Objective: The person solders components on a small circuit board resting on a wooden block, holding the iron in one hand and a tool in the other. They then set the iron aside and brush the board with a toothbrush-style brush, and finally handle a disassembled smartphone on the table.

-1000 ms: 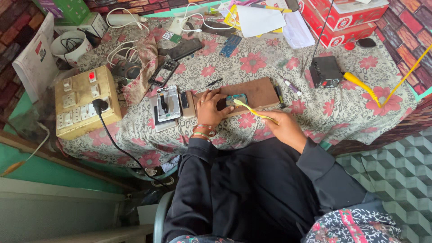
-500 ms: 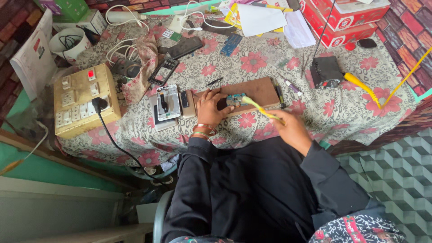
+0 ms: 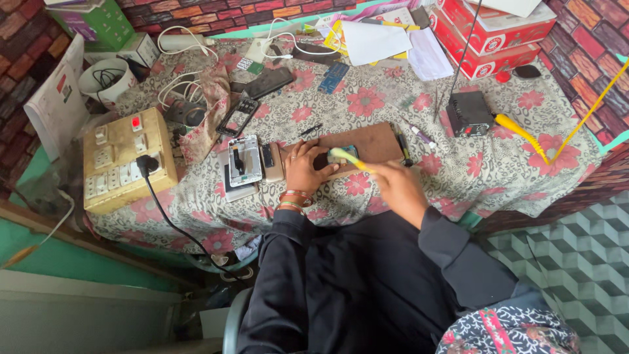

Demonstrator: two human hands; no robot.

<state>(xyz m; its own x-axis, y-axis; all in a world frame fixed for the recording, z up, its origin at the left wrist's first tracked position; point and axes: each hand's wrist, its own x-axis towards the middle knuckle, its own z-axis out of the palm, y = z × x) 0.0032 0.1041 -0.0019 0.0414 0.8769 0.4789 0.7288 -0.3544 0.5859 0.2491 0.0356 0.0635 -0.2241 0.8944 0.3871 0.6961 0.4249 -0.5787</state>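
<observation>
The small circuit part point(image 3: 341, 155) lies on the brown work board point(image 3: 367, 141) at the near middle of the worktop point(image 3: 393, 98), pinned there under the fingers of the left hand point(image 3: 304, 167), whose grip is pressed down flat on it rather than wrapped around. The right hand point(image 3: 396, 187) is closed around the handle of a yellow brush point(image 3: 350, 160); compared with a second ago the brush head has swung leftward and lower, now right over the part, and it shows motion blur, so I judge that a scrubbing stroke is under way. The left hand has hardly shifted. Just left of the board lie an opened phone frame point(image 3: 244, 160) and a loose back cover point(image 3: 272, 162), close enough to crowd the left wrist. To the right, pens point(image 3: 403, 147) lie along the board's edge, then open patterned cloth up to a black box point(image 3: 468, 113) with a yellow coiled cord point(image 3: 524, 134). The worktop's near edge sits right below both wrists, leaving little room toward the body
</observation>
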